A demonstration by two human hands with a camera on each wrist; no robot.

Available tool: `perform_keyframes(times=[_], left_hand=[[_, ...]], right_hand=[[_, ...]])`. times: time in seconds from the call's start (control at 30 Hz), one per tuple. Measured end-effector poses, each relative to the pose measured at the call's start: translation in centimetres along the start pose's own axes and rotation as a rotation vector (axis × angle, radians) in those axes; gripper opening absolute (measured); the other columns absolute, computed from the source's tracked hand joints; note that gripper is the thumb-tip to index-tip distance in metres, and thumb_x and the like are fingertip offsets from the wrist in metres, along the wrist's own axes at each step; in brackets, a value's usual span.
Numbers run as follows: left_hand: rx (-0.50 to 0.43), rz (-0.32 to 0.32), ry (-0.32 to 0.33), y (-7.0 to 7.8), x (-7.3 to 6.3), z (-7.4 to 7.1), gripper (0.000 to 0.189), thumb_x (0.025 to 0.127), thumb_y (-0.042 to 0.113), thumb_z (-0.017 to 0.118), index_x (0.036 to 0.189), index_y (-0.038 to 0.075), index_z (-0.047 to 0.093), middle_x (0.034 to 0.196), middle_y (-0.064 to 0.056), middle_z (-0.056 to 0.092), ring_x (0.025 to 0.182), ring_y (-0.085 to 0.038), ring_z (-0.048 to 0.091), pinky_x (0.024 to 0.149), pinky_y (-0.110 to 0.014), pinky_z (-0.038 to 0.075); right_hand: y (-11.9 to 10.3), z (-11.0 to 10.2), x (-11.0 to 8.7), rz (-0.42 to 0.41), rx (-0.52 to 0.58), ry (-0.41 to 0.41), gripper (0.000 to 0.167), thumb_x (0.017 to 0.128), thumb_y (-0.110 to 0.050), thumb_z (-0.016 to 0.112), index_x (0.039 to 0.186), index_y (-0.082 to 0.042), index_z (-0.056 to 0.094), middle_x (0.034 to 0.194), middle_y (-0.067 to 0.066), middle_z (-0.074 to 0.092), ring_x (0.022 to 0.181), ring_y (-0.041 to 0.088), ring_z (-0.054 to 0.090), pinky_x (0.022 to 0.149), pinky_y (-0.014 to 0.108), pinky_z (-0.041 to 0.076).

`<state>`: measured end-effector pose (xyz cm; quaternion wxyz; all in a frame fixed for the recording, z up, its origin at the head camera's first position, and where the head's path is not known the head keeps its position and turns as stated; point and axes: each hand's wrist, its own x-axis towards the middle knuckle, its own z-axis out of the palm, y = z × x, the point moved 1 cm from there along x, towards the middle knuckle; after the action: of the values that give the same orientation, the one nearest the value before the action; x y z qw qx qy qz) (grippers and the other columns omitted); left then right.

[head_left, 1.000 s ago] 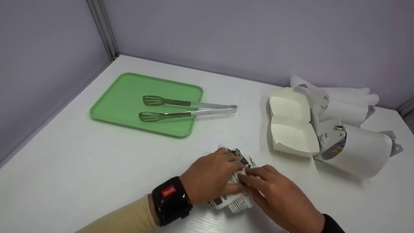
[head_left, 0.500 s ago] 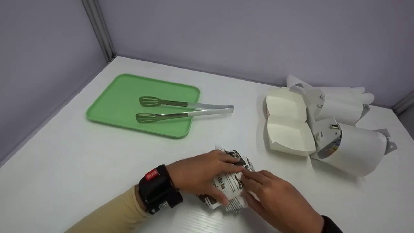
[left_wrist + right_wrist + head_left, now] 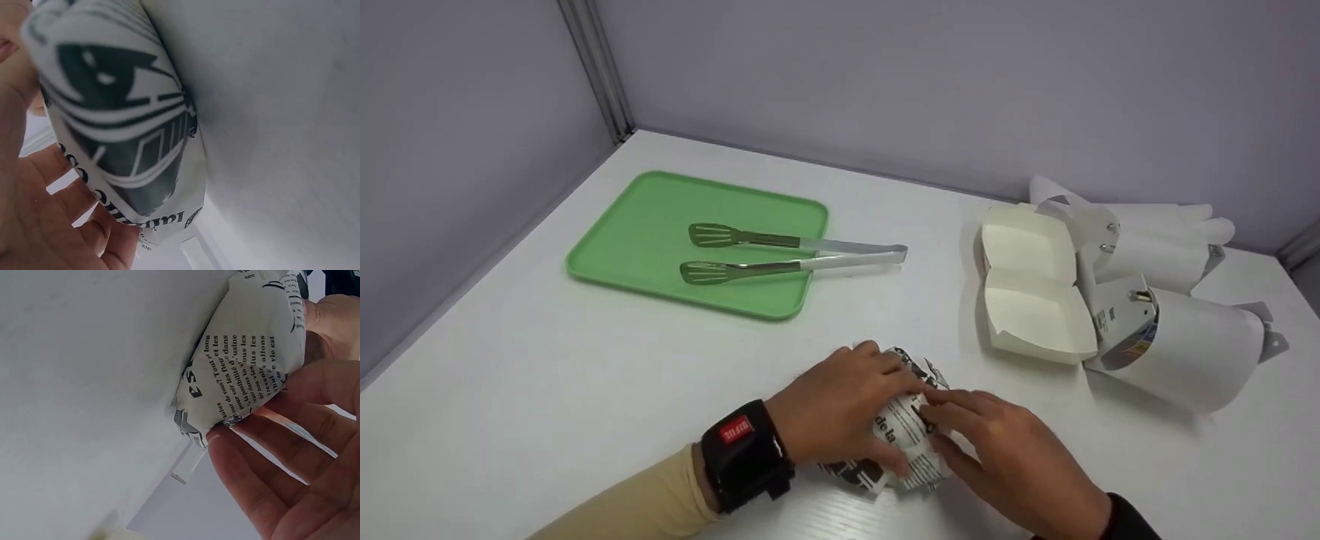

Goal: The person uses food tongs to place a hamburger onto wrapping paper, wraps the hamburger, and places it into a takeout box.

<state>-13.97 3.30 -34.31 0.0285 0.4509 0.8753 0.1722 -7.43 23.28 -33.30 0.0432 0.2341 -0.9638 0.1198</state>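
Note:
A crumpled bundle wrapped in newsprint-patterned paper (image 3: 904,431) lies on the white table at the front, its contents hidden. Over its left side, my left hand (image 3: 847,409) grips it, fingers across the top and thumb on the near face. From the right, my right hand (image 3: 1009,446) pinches the paper at the bundle's edge with its fingertips. The left wrist view shows dark printed folds of the wrapped bundle (image 3: 129,129) beside the palm. In the right wrist view, fingertips press at a fold of the printed paper (image 3: 242,360).
A green tray (image 3: 660,225) stands at the back left, with metal tongs (image 3: 847,259) lying spread across its right edge. Right of the hands sits an open white carton (image 3: 1039,311), against rolled white sheets with card tags (image 3: 1200,345). Walls close off the back and left.
The left hand has shifted on the bundle, its thumb moving off the near corner and then onto the lower face. More printed lettering shows. The right hand stays at the right edge.

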Motion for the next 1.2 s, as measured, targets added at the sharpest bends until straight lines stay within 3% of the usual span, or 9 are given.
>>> perform_keyframes(times=[0.33, 0.5, 0.63, 0.8, 0.97, 1.13, 1.2], left_hand=[[0.026, -0.037, 0.011, 0.2, 0.1, 0.1, 0.078, 0.072, 0.066, 0.078, 0.134, 0.023, 0.063, 0.130, 0.005, 0.066, 0.111, -0.015, 0.056, 0.091, -0.032, 0.051], [0.033, -0.041, 0.002, 0.4, 0.1, 0.1, 0.078, 0.073, 0.066, 0.077, 0.137, 0.024, 0.062, 0.130, 0.003, 0.066, 0.111, -0.016, 0.056, 0.091, -0.034, 0.051], [0.022, -0.042, -0.004, 0.4, 0.0, 0.0, 0.078, 0.074, 0.066, 0.077, 0.138, 0.024, 0.061, 0.131, 0.003, 0.065, 0.112, -0.017, 0.056, 0.091, -0.034, 0.051], [0.004, -0.049, -0.005, 0.4, 0.0, 0.0, 0.078, 0.074, 0.066, 0.077, 0.137, 0.024, 0.061, 0.131, 0.003, 0.065, 0.111, -0.017, 0.056, 0.089, -0.033, 0.050], [0.000, -0.057, -0.012, 0.5, 0.0, 0.0, 0.078, 0.074, 0.067, 0.076, 0.138, 0.024, 0.061, 0.132, 0.003, 0.065, 0.112, -0.017, 0.055, 0.090, -0.034, 0.050], [-0.006, -0.064, -0.011, 0.5, 0.0, 0.2, 0.079, 0.074, 0.067, 0.076, 0.138, 0.024, 0.060, 0.132, 0.003, 0.064, 0.111, -0.016, 0.054, 0.092, -0.035, 0.050], [-0.008, -0.066, -0.011, 0.4, 0.0, 0.2, 0.079, 0.074, 0.067, 0.077, 0.139, 0.025, 0.060, 0.133, 0.003, 0.064, 0.111, -0.016, 0.054, 0.093, -0.036, 0.051]], right_hand=[[2.3, -1.3, 0.1, -0.006, 0.040, 0.087, 0.024, 0.086, -0.015, 0.080, 0.107, -0.023, 0.073, 0.107, -0.013, 0.073, 0.099, 0.003, 0.069, 0.079, 0.029, 0.060], [3.8, -2.5, 0.0, 0.007, 0.015, 0.195, 0.027, 0.083, -0.010, 0.082, 0.108, -0.018, 0.074, 0.106, -0.008, 0.074, 0.093, 0.006, 0.068, 0.073, 0.026, 0.057], [5.3, -3.7, -0.3, 0.005, 0.019, 0.302, 0.030, 0.081, -0.003, 0.082, 0.107, -0.016, 0.074, 0.105, -0.004, 0.073, 0.075, 0.002, 0.059, 0.062, 0.014, 0.047], [7.4, -5.8, -0.8, 0.021, 0.042, 0.366, 0.031, 0.080, 0.003, 0.080, 0.106, -0.012, 0.074, 0.105, 0.001, 0.074, 0.063, -0.003, 0.047, 0.055, 0.009, 0.040], [9.3, -7.5, -1.4, 0.070, 0.032, 0.397, 0.029, 0.081, 0.004, 0.079, 0.106, -0.010, 0.075, 0.102, 0.007, 0.076, 0.074, -0.007, 0.052, 0.052, 0.009, 0.042], [11.0, -8.7, -2.1, 0.139, 0.012, 0.415, 0.026, 0.084, 0.003, 0.077, 0.108, -0.008, 0.075, 0.104, 0.013, 0.076, 0.077, -0.017, 0.046, 0.048, 0.011, 0.039], [11.6, -9.2, -2.3, 0.210, 0.014, 0.399, 0.024, 0.088, 0.000, 0.074, 0.112, -0.006, 0.073, 0.110, 0.019, 0.074, 0.086, -0.004, 0.060, 0.048, 0.010, 0.038]])
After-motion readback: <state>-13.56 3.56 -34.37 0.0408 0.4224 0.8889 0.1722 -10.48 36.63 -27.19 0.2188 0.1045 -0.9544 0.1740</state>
